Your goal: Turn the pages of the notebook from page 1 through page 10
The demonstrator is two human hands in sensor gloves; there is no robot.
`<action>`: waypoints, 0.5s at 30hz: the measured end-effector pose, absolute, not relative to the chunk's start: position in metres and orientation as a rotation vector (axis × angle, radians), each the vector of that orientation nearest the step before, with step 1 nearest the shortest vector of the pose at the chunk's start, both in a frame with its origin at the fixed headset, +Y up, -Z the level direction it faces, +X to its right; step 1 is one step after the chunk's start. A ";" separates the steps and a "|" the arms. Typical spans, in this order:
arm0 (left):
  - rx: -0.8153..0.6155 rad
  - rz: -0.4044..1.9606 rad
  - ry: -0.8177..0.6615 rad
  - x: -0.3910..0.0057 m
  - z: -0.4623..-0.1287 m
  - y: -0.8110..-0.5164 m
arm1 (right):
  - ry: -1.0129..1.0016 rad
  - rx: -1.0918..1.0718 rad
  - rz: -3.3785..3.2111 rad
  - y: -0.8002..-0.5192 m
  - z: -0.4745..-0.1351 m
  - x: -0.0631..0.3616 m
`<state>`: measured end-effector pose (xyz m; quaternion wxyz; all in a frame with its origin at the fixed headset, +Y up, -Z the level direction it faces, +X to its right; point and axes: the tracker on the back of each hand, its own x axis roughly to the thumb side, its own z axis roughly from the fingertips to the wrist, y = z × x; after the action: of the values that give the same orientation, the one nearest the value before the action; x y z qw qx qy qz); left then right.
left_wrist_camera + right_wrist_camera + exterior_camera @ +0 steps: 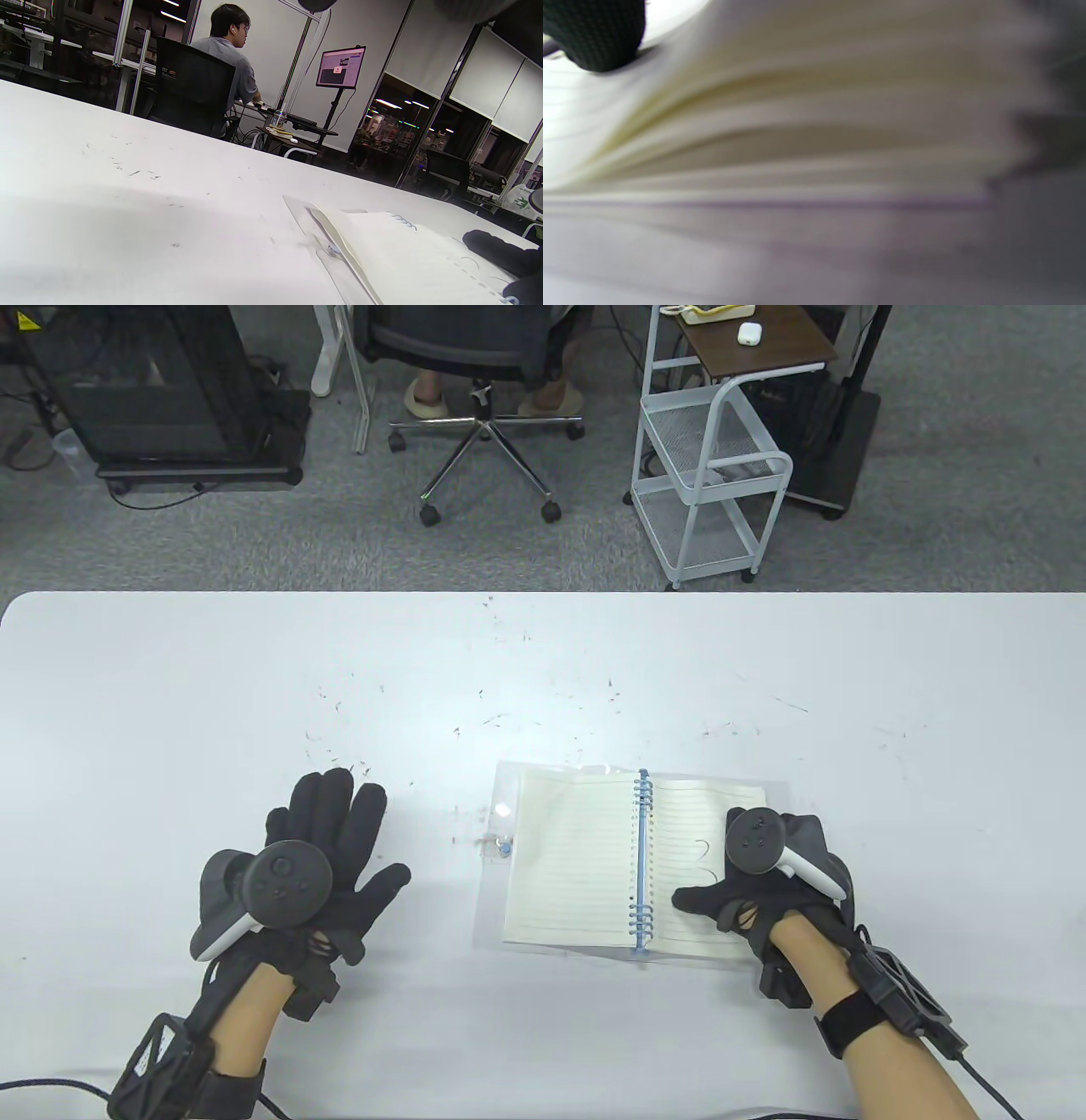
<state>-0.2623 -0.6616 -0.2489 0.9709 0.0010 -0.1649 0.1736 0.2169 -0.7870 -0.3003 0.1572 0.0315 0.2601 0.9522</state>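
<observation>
A spiral notebook (577, 857) with a blue coil lies open on the white table (170, 687), lined pages on both sides. My right hand (755, 895) rests on the right page (700, 814), thumb stretched left toward the coil. Its other fingers are hidden under the tracker. In the right wrist view a blurred fan of page edges (797, 140) fills the frame, with one gloved fingertip (598, 34) at the top left. My left hand (339, 840) lies flat on the table left of the notebook, fingers spread, touching nothing else. The left wrist view shows the notebook (382, 254) from its left side.
The notebook's clear plastic cover (501, 814) lies spread under the left page. Small dark specks (509, 721) dot the table beyond the notebook. Past the far edge stand an office chair (484, 390) and a white wire cart (713, 475).
</observation>
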 end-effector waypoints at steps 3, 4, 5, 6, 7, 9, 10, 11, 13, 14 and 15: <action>0.001 0.352 -0.331 -0.262 -0.249 -0.662 | 0.708 0.112 2.731 -0.784 -0.299 0.213; 0.002 0.352 -0.331 -0.262 -0.249 -0.662 | 0.683 0.125 2.737 -0.783 -0.299 0.210; 0.003 0.352 -0.331 -0.262 -0.249 -0.662 | 0.668 0.131 2.734 -0.781 -0.299 0.209; 0.002 0.351 -0.331 -0.261 -0.249 -0.662 | 0.627 0.143 2.730 -0.779 -0.299 0.207; 0.002 0.351 -0.331 -0.261 -0.248 -0.662 | 0.582 0.155 2.728 -0.776 -0.298 0.205; 0.007 0.352 -0.332 -0.261 -0.248 -0.661 | 0.504 0.167 2.723 -0.770 -0.297 0.202; 0.011 0.353 -0.332 -0.261 -0.248 -0.660 | 0.490 0.176 2.713 -0.767 -0.296 0.201; 0.014 0.354 -0.331 -0.262 -0.248 -0.660 | 0.485 0.181 2.698 -0.765 -0.296 0.200; 0.018 0.356 -0.331 -0.262 -0.247 -0.659 | 0.476 0.182 2.632 -0.759 -0.295 0.200; 0.019 0.357 -0.330 -0.262 -0.248 -0.659 | 0.465 0.175 2.594 -0.755 -0.294 0.200; 0.019 0.358 -0.330 -0.262 -0.248 -0.659 | 0.465 0.170 2.561 -0.752 -0.294 0.200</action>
<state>-0.2625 -0.6590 -0.2476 0.9705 0.0093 -0.1633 0.1772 0.2001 -0.7517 -0.2936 0.2636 0.0629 0.1719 0.9471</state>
